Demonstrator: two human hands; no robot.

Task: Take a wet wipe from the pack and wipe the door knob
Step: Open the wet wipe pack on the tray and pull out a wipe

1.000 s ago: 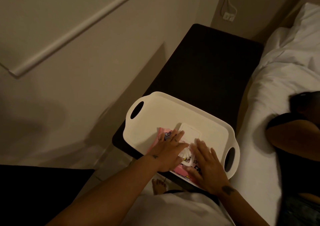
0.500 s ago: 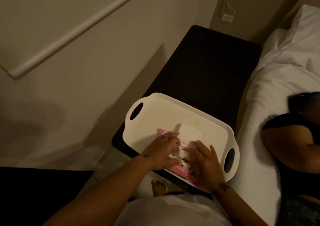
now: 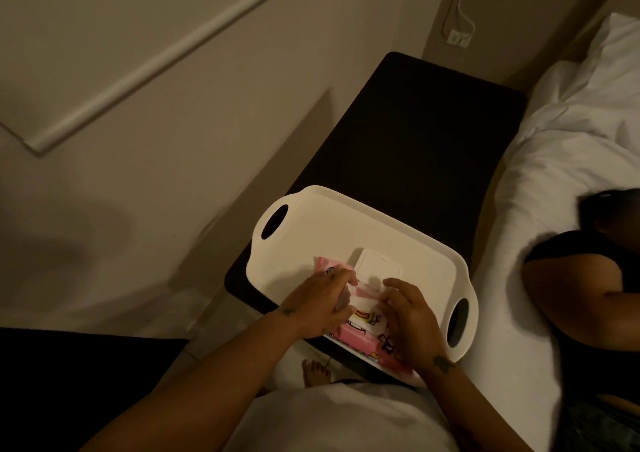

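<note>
Landmark: white tray [image 3: 311, 230], two handle cut-outs, used as reference for every entry below.
Bed: white bedding [image 3: 554, 160] just beside the tray's right-hand end; another person's arm [image 3: 568, 289] lies on it, apart from the tray.
Table: dark tabletop [image 3: 426, 133] under the tray, running on beyond its far rim toward the wall.
Tray position: near end of the tabletop; its near rim hangs over the table edge toward the wearer.
Pack: pink wet wipe pack [image 3: 360, 339] inside the tray, against the near rim. Long axis slanted, from the tray's left-middle down toward the near right corner.
Lid: white flip lid [image 3: 377, 267] open, folded back toward the tray's far rim; the opening sits just nearer than the lid.
Left hand: left hand [image 3: 318, 301] on the pack's left half, fingers curled closed on a white wipe [image 3: 362, 302] at the opening. Pinch looks partial; dim light, not certain how much is gripped.
Right hand: right hand [image 3: 405, 316] on the pack's right half, fingers bent and pressing the pack down. Holds no wipe as far as visible.
Key relation: the wipe lies between the two hands, touching the left fingertips; the left hand is nearer. Judged pull direction: up and away from the tray floor, across the pack's long axis, right hand as anchor.
Risk (judgement): a second wipe trailing out.
Door knob: not in view.
</note>
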